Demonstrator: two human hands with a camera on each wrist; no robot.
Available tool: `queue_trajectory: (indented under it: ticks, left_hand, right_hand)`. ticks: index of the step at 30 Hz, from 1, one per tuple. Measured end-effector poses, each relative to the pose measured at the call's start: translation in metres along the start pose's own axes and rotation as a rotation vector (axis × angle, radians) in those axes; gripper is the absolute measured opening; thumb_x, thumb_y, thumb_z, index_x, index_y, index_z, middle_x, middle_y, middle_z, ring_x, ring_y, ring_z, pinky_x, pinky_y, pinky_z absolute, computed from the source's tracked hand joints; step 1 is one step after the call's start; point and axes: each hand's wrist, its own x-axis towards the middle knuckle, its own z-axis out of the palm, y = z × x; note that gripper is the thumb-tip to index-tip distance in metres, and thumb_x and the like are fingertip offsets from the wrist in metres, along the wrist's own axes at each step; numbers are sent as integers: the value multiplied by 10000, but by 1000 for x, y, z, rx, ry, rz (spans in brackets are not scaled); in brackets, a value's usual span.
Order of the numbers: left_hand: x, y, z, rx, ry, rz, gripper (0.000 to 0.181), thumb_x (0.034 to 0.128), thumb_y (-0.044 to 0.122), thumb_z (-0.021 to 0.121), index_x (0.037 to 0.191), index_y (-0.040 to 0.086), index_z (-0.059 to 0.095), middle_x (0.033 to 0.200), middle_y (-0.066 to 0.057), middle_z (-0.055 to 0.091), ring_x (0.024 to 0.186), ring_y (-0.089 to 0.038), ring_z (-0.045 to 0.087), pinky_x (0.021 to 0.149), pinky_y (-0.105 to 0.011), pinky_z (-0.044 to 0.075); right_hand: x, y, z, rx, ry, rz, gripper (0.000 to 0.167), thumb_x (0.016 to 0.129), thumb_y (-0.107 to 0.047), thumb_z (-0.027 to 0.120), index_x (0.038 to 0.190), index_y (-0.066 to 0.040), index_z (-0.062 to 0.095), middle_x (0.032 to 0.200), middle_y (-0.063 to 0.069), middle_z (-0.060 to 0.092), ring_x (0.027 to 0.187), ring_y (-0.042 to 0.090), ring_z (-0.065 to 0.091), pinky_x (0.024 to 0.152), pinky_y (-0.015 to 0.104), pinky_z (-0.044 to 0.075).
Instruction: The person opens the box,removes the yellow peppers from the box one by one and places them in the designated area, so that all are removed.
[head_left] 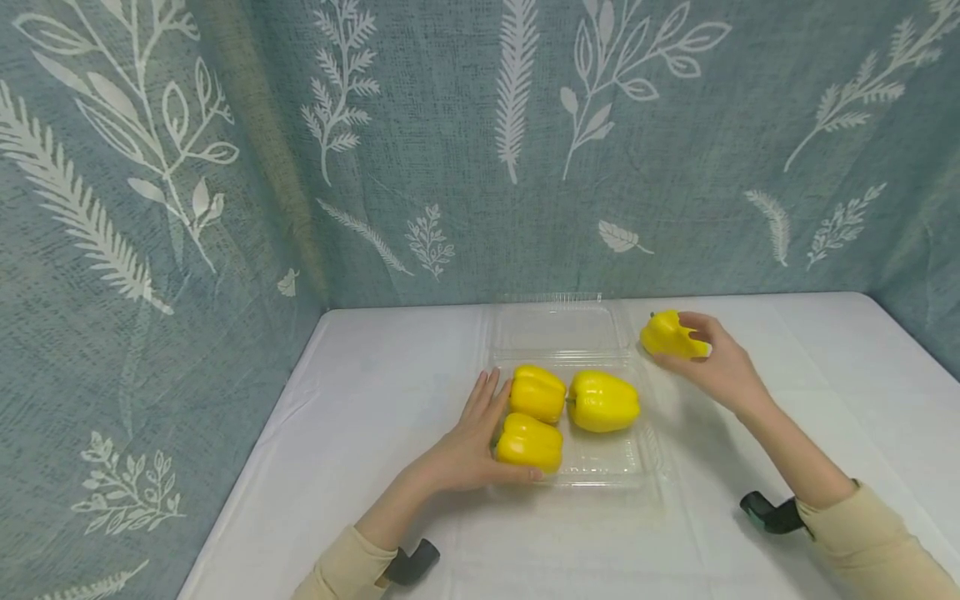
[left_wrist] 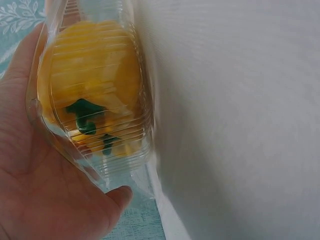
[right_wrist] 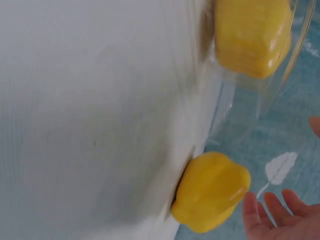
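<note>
A clear plastic container (head_left: 600, 460) lies with its lid (head_left: 558, 329) folded back, holding three yellow bell peppers (head_left: 603, 402). Along its left side rests my left hand (head_left: 468, 450), fingers extended and thumb by the front edge; the left wrist view shows that hand (left_wrist: 55, 190) against the clear wall (left_wrist: 125, 162), with green stems behind it. Another yellow pepper (head_left: 667, 335) lies on the table right of the lid. My right hand (head_left: 723, 367) is around its right side; in the right wrist view the fingers (right_wrist: 282, 217) are apart beside this pepper (right_wrist: 210, 192).
A white cloth (head_left: 360, 392) covers the table. Patterned blue-green curtains (head_left: 450, 150) hang behind it and at both sides. Dark devices (head_left: 772, 512) are strapped at both wrists.
</note>
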Motion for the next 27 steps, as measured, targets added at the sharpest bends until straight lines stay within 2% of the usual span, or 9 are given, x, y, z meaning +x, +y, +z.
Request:
queue_trajectory:
  ticks: [5,11,20,27]
  left_hand:
    - [0,0,0,0,-2,-5,1250,707,641,757,1580,169,-3,1624,-30,-160,1438,-111,-223,1148,-565,100]
    - [0,0,1,-2,-1,-16,1265,696,645,767,1580,171,-4,1596,64,-208,1431,-89,-224,1148,-554,97]
    - [-1,1,0,-2,-1,-20,1266,697,650,764,1579,174,-9,1594,69,-214,1430,-86,-224,1146,-555,95]
    - [-2,2,0,-3,0,-20,1259,700,642,767,1580,172,-1,1616,16,-181,1433,-90,-219,1145,-564,105]
  right_hand:
    - [-5,-5,5,17,-43,-9,862,867,-438,720,1486,-21,290,1482,267,342,1301,480,376,986,606,412]
    - [-11,-13,11,58,-106,-24,854,865,-428,727,1493,-39,299,1511,235,322,1315,480,368,1003,601,398]
    - [-18,-20,22,93,-145,-166,782,849,-276,772,1451,2,358,1460,240,394,1315,430,395,995,537,436]
    - [-21,-24,31,116,-177,-262,763,819,-196,799,1431,10,391,1450,229,405,1304,429,384,972,541,455]
